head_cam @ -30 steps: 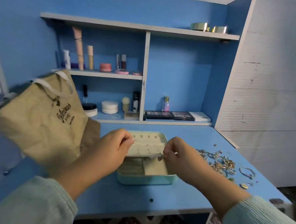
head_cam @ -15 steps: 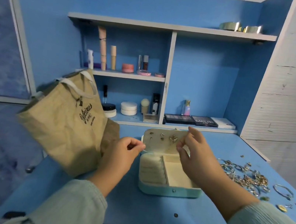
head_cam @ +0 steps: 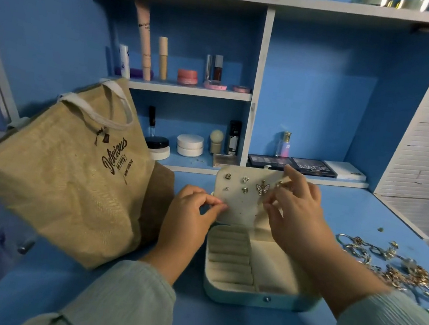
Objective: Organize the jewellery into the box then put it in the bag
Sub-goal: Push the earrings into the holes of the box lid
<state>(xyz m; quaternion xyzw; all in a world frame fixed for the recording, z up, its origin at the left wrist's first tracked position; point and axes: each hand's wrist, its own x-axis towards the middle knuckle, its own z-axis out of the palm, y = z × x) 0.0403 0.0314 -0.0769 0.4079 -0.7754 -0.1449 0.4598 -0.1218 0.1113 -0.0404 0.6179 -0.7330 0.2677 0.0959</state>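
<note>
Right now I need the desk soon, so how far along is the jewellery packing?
Early. The box is open with a few earrings pinned in its lid. Both hands, left and right, work at that panel. The jewellery pile remains on the desk, and the bag waits.

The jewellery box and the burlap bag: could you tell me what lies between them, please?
In the head view, only the left hand and its forearm lie between the burlap bag and jewellery box.

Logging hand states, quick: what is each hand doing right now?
Left hand: pinching the lower left edge of the earring panel.
Right hand: fingers curled at the panel's right side; cannot tell what it holds.
</note>
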